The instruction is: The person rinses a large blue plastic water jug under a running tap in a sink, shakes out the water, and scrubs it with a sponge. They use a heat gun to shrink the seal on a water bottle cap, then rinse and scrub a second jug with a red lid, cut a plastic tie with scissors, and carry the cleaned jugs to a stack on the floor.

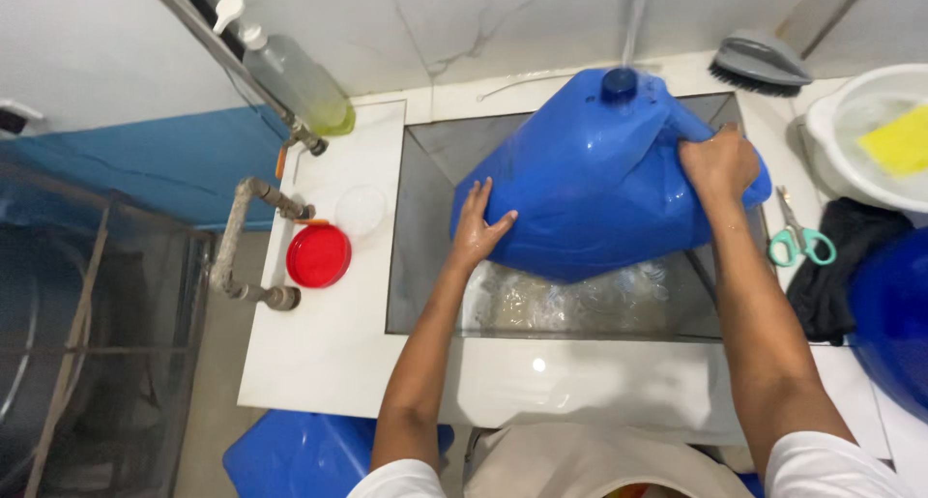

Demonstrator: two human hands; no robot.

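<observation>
Both my hands steady the big blue jug (590, 184) tilted over the sink (425, 218), left hand (480, 229) spread flat on its side, right hand (717, 161) clamped at its handle; wet plastic could slip and crash into the sink.

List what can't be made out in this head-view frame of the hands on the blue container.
- Sink floor: mostly hidden by the blue container.
- Container's underside and contents: opaque plastic.
- Right hand fingertips: curled out of sight over the container.
- Left hand palm: pressed flat on the container.
- White basin: cut off by the right edge.
</observation>
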